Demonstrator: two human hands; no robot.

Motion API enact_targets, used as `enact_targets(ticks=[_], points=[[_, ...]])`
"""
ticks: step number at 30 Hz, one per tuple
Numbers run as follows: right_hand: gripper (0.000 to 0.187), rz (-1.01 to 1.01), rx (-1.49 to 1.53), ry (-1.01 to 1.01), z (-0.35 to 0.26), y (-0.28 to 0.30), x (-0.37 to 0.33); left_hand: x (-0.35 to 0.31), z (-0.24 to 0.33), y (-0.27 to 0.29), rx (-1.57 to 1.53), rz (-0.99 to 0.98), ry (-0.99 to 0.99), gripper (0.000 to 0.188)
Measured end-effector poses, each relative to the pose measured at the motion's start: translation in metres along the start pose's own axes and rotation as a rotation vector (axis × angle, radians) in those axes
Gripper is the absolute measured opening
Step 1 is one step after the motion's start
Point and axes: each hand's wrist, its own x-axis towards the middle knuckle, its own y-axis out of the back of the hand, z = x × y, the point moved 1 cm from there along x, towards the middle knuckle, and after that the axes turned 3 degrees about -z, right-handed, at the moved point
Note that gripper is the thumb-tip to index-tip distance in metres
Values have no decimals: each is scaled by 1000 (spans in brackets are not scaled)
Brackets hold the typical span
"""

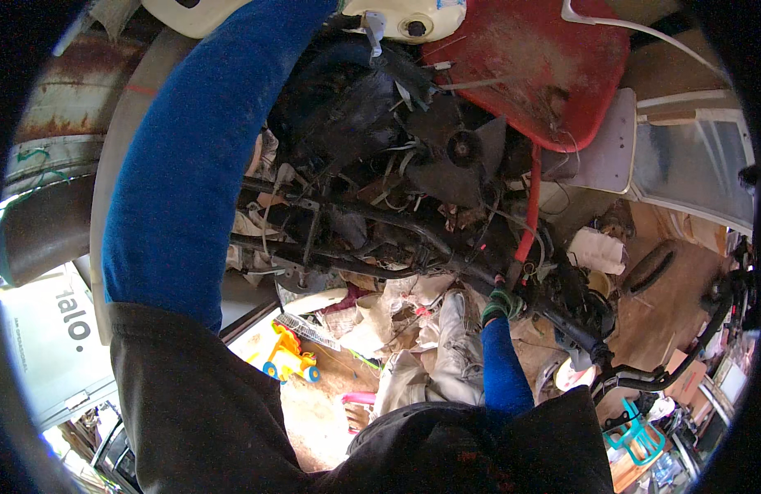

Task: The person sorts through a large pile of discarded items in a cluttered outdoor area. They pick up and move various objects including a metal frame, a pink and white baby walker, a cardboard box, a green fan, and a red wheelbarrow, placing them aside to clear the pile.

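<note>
My left arm [183,165], in a blue sleeve, stretches up past the left side of a black metal vehicle frame [380,218]. Its hand lies beyond the upper edge of the picture, close to a cream plastic panel [426,12]. At the lower right of the frame is my right hand [501,305] in a green-and-dark glove. Its fingers look closed, close against a black tube and the lower end of a red bar [530,214]. What exactly they grip is hidden. Wires, hoses and dark, dirty parts fill the frame's middle.
A large red plastic panel [537,66] hangs over the upper right. Paper and rags [372,325] litter the floor beneath the frame, beside an orange-and-blue toy [290,358]. Handlebar-like black tubing [660,379] and a turquoise plastic piece [644,436] lie right. A white box [51,337] stands left.
</note>
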Motion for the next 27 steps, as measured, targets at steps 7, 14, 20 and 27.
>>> enact_targets(ticks=[7,14,20,27], points=[[45,188,-79,120,5,15,-6,4,-3,-6,72,49,-35,27],[39,312,-135,195,4,32,-6,-7,4,10,7,-74,5,29],[35,393,-211,342,5,54,-14,-3,10,-5,-20,-26,-19,26],[61,348,-134,268,-10,53,-20,-5,12,-4,42,-41,65,27]])
